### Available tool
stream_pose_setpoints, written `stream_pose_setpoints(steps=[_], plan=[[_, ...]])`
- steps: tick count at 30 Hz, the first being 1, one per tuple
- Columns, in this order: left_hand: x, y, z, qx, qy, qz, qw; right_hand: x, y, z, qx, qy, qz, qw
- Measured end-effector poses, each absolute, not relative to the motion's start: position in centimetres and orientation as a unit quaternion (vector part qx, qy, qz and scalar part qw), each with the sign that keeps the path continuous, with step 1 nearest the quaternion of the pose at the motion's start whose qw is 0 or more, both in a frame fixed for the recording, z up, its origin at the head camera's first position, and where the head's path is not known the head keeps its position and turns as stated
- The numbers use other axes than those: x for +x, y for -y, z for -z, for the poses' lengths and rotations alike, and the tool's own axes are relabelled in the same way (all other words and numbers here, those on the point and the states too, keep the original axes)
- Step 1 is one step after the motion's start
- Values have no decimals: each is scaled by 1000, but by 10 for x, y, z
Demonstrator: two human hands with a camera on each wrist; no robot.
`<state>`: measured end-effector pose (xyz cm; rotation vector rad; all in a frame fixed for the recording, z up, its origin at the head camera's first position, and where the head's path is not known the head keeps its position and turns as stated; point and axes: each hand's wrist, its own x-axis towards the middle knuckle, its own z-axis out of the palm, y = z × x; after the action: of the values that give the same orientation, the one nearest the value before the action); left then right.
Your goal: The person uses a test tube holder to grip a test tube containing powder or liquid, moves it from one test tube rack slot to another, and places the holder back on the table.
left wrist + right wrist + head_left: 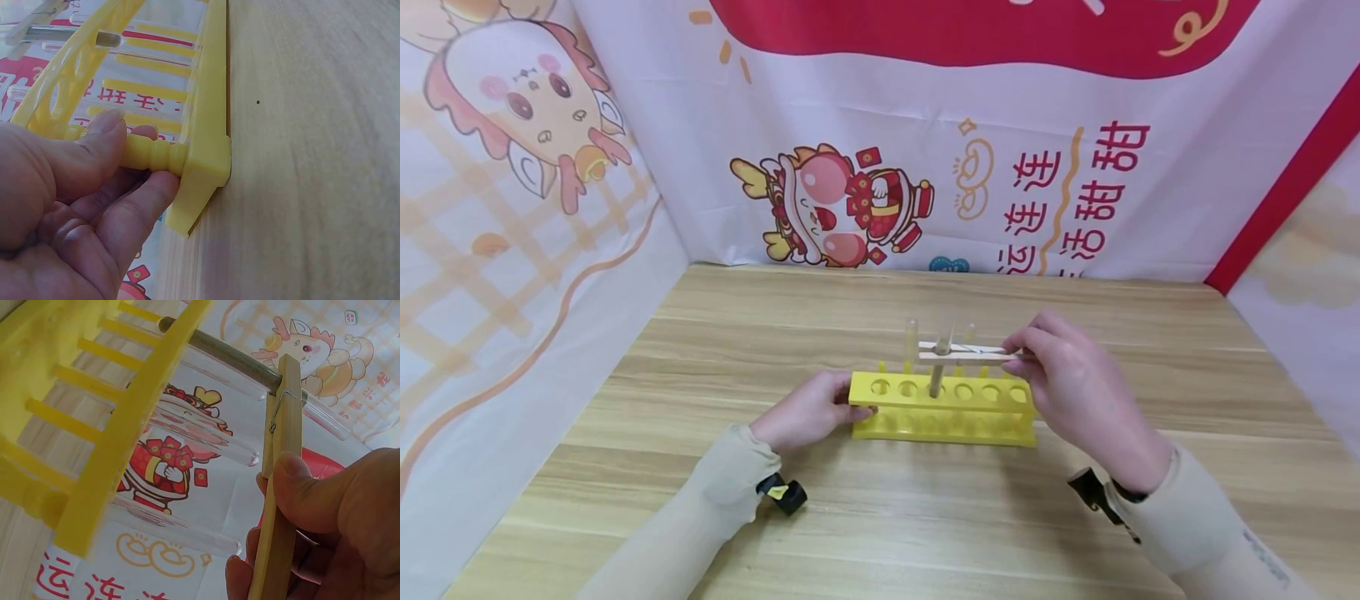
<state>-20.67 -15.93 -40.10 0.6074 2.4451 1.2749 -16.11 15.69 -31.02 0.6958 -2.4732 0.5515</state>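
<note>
My left hand holds the left end of a yellow test tube rack. Its thumb and fingers close round the end post in the left wrist view. My right hand pinches a wooden test tube clamp by its handle. The clamp's jaws grip a glass test tube with dark greyish-brown contents in its lower part. That tube stands slightly tilted above the rack, its lower end at a hole in the top shelf. Other clear test tubes stand along the rack's far side.
Yellow pegs line the rack's back. The rack stands on a wood-grain table, around the middle. A printed cloth hangs behind the table's far edge, with more cloth at both sides.
</note>
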Motion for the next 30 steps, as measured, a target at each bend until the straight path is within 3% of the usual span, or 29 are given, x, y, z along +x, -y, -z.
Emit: stream_pose_setpoints(steps=[30], plan=[[-205, 158, 398, 202, -854, -450, 166, -161, -156, 334, 244, 922, -194, 231]])
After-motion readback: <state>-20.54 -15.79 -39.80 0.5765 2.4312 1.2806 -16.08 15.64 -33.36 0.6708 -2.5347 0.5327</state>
